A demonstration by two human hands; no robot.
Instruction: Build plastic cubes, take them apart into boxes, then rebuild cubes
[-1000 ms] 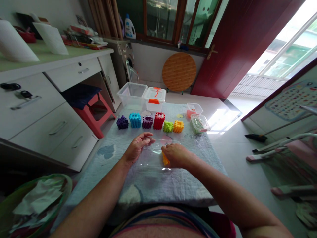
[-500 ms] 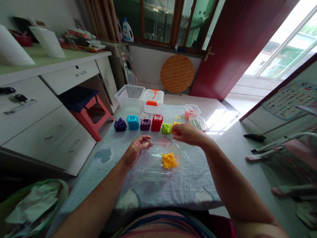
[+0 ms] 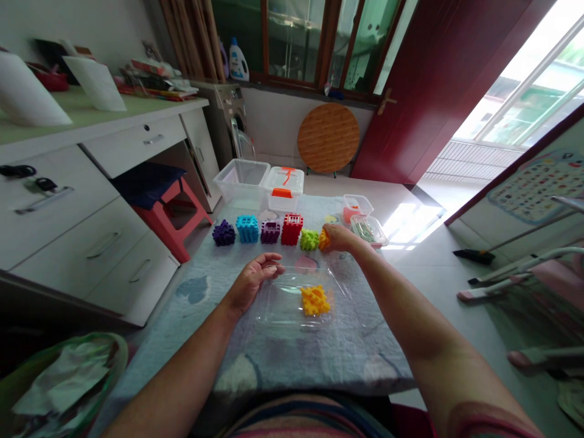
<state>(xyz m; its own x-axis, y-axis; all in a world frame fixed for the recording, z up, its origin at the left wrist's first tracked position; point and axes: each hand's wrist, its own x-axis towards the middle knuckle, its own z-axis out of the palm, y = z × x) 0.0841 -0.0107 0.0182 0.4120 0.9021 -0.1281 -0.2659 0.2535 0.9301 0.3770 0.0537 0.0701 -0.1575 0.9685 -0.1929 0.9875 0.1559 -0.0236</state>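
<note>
A clear plastic box (image 3: 278, 313) lies on the cloth-covered table in front of me, with yellow interlocking blocks (image 3: 315, 300) inside it toward the right. My left hand (image 3: 253, 281) pinches the far left edge of this box between thumb and fingers. Out at the right end of a row of blocks, my right hand (image 3: 338, 238) has its fingers around orange interlocking blocks (image 3: 324, 239), partly covering them. Beside them in the row stand lime green blocks (image 3: 309, 239), a red stack (image 3: 292, 229), purple blocks (image 3: 270, 231), a light blue stack (image 3: 247, 229) and dark violet blocks (image 3: 224, 233).
Behind the row are an open clear bin (image 3: 241, 179) and a lidded box (image 3: 283, 182) with an orange latch. Two small clear containers (image 3: 357, 205) sit at the far right. A red stool (image 3: 176, 213) and a waste basket (image 3: 119, 359) flank the table's left side.
My right hand has moved slightly to the right and lower onto the orange blocks, with its fingers now around them. My left hand stays at the box edge. The view has shifted slightly.
</note>
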